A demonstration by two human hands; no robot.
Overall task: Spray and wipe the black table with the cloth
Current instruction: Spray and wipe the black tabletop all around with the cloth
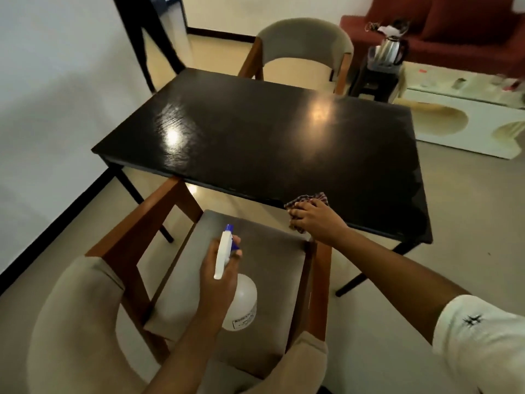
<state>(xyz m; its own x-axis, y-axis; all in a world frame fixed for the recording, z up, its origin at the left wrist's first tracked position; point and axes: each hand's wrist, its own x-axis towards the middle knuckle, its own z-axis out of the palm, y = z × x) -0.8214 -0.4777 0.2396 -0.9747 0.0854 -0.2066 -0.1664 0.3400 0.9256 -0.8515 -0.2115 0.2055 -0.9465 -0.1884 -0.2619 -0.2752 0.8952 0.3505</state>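
The worktop (255, 132) shows streaks. The right hand (315, 217), clamped on the cloth (309, 201) at 5 o'clock, should press flat in overlapping strokes. The left hand (220, 268) grips the spray bottle (235, 285).

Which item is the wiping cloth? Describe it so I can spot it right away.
Find the black table in the middle of the room, then its near edge. There the right hand presses a crumpled cloth. Its red checked pattern sets it apart from the white spray bottle.
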